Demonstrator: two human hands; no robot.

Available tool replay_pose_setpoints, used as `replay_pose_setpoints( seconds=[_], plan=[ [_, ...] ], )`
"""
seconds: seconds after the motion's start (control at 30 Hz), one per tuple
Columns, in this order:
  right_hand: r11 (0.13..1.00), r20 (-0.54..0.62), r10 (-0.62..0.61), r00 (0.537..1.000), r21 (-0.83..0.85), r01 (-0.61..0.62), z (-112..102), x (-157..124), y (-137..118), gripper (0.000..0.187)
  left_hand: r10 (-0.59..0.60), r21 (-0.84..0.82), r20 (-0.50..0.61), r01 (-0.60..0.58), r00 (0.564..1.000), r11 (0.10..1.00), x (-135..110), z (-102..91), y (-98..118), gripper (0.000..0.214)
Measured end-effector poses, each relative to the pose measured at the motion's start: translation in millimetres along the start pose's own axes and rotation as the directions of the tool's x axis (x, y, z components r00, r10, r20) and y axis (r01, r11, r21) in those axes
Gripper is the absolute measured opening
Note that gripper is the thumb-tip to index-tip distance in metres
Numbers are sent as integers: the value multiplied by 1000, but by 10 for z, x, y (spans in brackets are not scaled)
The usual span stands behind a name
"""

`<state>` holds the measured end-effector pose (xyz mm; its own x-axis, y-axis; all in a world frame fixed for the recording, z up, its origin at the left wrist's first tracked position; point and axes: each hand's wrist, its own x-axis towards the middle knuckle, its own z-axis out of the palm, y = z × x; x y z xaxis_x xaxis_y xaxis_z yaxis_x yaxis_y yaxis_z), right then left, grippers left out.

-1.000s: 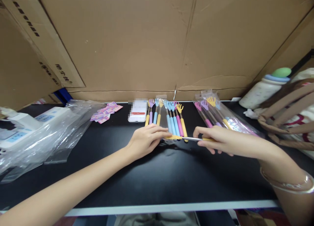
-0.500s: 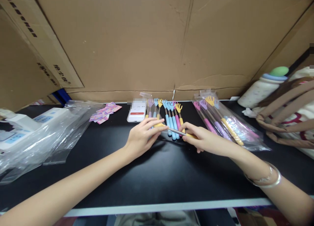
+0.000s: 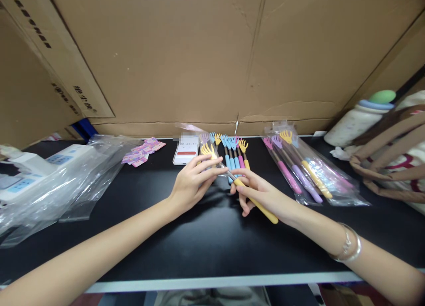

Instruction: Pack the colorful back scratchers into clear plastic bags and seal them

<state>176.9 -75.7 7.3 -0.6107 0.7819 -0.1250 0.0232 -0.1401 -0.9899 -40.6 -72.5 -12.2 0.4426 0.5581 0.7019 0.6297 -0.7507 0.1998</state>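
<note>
A yellow back scratcher [image 3: 259, 206] slants across the middle of the desk, its claw pointing up and left. My right hand [image 3: 257, 191] is closed around its handle near the metal shaft. At the claw end, my left hand [image 3: 195, 177] pinches a clear plastic bag [image 3: 223, 166], and the yellow claw shows just beyond its fingers. How far the claw sits inside the bag I cannot tell. Behind my hands lie several back scratchers [image 3: 232, 157] in blue, pink and yellow, partly hidden by my fingers.
Bagged back scratchers [image 3: 292, 164] lie to the right, near a white bottle [image 3: 357, 120] and a bag with brown straps [image 3: 385, 168]. A phone [image 3: 185, 151] with a timer and pink cards [image 3: 142, 152] are at the back. Clear bags [image 3: 76, 182] and a power strip [image 3: 66, 157] occupy the left.
The back scratcher has tilted, its claw now farther back and its handle end nearer me. My right hand has shifted slightly left and down, showing more handle. The left hand has barely moved.
</note>
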Motion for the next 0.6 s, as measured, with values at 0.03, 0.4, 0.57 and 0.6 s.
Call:
replay_pose_setpoints(
  seconds=[0.03, 0.4, 0.57, 0.6],
  plan=[
    [1000, -20, -9, 1000, 6, 10, 16, 7, 17, 41, -1, -6, 5, 1, 1000, 1000, -3, 2, 0, 30],
    [987, -112, -52, 992, 147, 68, 81, 39, 136, 47, 122, -15, 36, -121, 992, 993, -19, 17, 53, 29],
    [975, -101, -67, 993, 205, 87, 111, 27, 128, 51, 182, -86, 17, -180, 983, 980, -25, 14, 82, 29],
    [974, -98, -70, 993, 208, 90, 111, 24, 130, 51, 187, -101, 15, -185, 982, 978, -23, 17, 81, 29]
  ],
)
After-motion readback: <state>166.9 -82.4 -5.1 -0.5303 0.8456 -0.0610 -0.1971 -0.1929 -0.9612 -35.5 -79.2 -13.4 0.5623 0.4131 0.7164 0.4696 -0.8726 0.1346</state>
